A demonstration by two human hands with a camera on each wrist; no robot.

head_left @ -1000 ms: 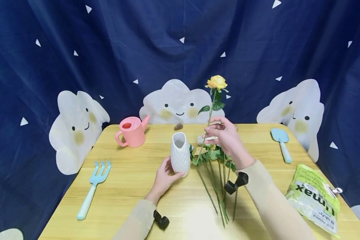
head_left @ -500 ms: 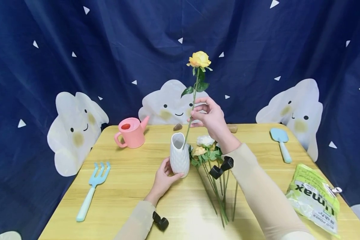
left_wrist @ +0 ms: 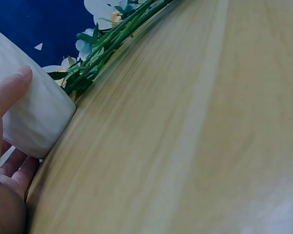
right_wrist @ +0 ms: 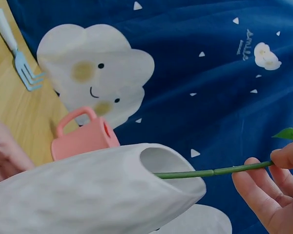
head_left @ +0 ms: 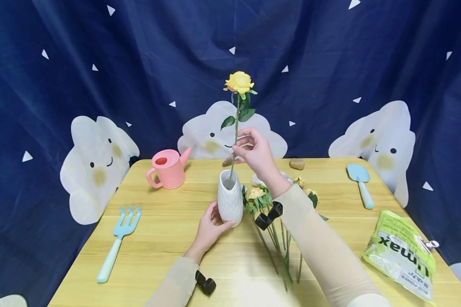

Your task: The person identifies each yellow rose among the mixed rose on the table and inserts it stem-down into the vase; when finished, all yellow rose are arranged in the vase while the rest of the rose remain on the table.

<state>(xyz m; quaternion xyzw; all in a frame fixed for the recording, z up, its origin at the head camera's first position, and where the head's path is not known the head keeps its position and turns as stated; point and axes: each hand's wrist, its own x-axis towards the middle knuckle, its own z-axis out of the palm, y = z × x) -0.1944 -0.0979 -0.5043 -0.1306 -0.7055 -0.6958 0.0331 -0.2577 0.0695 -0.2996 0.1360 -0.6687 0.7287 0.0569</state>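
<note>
A white textured vase [head_left: 230, 202] stands upright on the table. My left hand [head_left: 208, 228] holds it low down, thumb and fingers around its base; the left wrist view shows the thumb lying on the vase wall [left_wrist: 39, 107]. Above the vase, my right hand [head_left: 256, 153] pinches the green stem of a yellow rose [head_left: 239, 82] between thumb and fingers. In the right wrist view the stem [right_wrist: 200, 173] passes through the vase mouth, and its lower end is hidden inside. Beside the vase, several more artificial flowers [head_left: 256, 194] lie on the table, partly behind my right arm.
A pink watering can [head_left: 170, 170] stands at the back left, a blue hand fork [head_left: 121, 238] lies at the left. At the right are a blue trowel [head_left: 360, 181] and a green clipped bag [head_left: 401, 253]. Brown stones [head_left: 297, 163] sit near the back edge.
My right hand has carried the yellow rose left, from over the lying flowers to above the vase, and its stem has entered the mouth. My left hand has stayed on the vase.
</note>
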